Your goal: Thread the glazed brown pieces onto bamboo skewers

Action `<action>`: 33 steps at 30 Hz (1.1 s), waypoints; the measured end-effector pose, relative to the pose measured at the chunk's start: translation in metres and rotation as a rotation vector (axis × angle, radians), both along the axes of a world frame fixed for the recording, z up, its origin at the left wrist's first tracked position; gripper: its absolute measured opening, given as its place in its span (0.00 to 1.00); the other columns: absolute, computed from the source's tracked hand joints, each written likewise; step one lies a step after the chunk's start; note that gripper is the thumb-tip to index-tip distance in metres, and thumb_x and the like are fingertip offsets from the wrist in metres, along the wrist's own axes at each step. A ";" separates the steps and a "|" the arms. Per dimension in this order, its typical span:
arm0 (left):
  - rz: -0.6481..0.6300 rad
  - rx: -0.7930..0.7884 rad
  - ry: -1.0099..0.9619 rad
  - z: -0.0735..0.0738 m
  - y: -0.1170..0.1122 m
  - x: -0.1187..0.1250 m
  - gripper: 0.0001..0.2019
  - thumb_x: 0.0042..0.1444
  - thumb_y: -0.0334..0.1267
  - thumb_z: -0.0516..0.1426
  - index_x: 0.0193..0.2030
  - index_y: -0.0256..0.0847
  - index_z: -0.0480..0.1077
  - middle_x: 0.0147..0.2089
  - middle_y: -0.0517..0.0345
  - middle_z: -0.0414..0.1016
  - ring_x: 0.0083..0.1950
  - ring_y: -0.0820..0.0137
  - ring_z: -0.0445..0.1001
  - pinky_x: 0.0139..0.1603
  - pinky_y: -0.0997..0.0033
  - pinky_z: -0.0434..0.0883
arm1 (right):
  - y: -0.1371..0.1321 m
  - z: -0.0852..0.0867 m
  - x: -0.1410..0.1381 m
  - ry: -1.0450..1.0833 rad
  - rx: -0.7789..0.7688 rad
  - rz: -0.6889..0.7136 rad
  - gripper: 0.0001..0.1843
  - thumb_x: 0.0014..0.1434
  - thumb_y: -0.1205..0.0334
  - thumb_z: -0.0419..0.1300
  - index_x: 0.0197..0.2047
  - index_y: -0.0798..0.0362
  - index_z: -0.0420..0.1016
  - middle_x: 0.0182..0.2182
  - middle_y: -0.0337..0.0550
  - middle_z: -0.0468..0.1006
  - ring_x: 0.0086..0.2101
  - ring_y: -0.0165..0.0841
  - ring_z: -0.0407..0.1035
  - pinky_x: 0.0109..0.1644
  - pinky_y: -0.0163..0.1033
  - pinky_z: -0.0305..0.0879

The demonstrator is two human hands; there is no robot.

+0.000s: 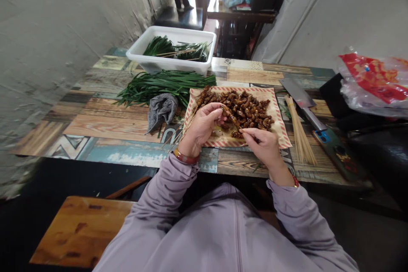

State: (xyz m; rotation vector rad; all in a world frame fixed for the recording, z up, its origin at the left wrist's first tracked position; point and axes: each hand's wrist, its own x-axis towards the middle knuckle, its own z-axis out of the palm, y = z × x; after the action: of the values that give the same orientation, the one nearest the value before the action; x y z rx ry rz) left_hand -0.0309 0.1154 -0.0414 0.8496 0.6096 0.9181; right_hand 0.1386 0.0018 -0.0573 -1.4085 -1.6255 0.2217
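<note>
A heap of glossy brown pupae (247,108) lies on a red-and-white striped paper tray (282,131). My left hand (201,128) is closed on a thin bamboo skewer with brown pieces threaded on it (230,115); several more skewers stick out below the hand toward the left. My right hand (263,144) is pinched, fingertips at a brown piece near the skewer's lower end, over the tray's front edge.
A bundle of bare bamboo skewers (299,134), a cleaver (298,93) and a phone (334,151) lie right of the tray. Green chives (162,85) and a grey cloth (161,110) lie left, a white tub (174,63) behind. Plastic bags (372,85) at right.
</note>
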 end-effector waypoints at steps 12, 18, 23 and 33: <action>0.149 -0.111 -0.039 0.001 0.006 -0.001 0.12 0.46 0.35 0.64 0.36 0.37 0.69 0.29 0.60 0.75 0.26 0.78 0.72 0.30 0.78 0.67 | -0.002 -0.004 0.001 -0.037 -0.049 0.062 0.10 0.60 0.64 0.58 0.40 0.49 0.82 0.36 0.41 0.84 0.36 0.33 0.79 0.43 0.37 0.77; 0.174 -0.133 -0.068 0.001 0.007 -0.002 0.11 0.45 0.34 0.65 0.35 0.37 0.69 0.29 0.60 0.76 0.23 0.82 0.66 0.25 0.82 0.63 | -0.002 -0.007 0.002 -0.066 -0.048 0.076 0.11 0.61 0.64 0.58 0.42 0.49 0.82 0.38 0.41 0.84 0.37 0.34 0.79 0.44 0.38 0.77; 0.188 -0.142 -0.046 0.001 0.007 -0.003 0.10 0.45 0.34 0.64 0.34 0.37 0.70 0.30 0.60 0.76 0.23 0.83 0.65 0.23 0.83 0.61 | -0.002 -0.007 0.002 -0.072 -0.063 0.066 0.11 0.61 0.63 0.58 0.43 0.48 0.82 0.39 0.40 0.84 0.37 0.35 0.79 0.45 0.39 0.77; 0.183 -0.145 -0.041 0.002 0.006 -0.002 0.11 0.44 0.36 0.65 0.33 0.37 0.70 0.29 0.60 0.76 0.24 0.82 0.66 0.23 0.84 0.62 | -0.001 -0.006 0.002 -0.072 -0.044 0.075 0.11 0.60 0.65 0.58 0.43 0.50 0.82 0.39 0.41 0.84 0.37 0.34 0.79 0.45 0.37 0.77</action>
State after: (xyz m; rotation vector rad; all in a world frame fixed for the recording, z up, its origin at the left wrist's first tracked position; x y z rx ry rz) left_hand -0.0332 0.1217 -0.0396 0.6508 0.7184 1.0405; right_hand 0.1409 0.0003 -0.0638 -1.4037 -1.7445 0.2541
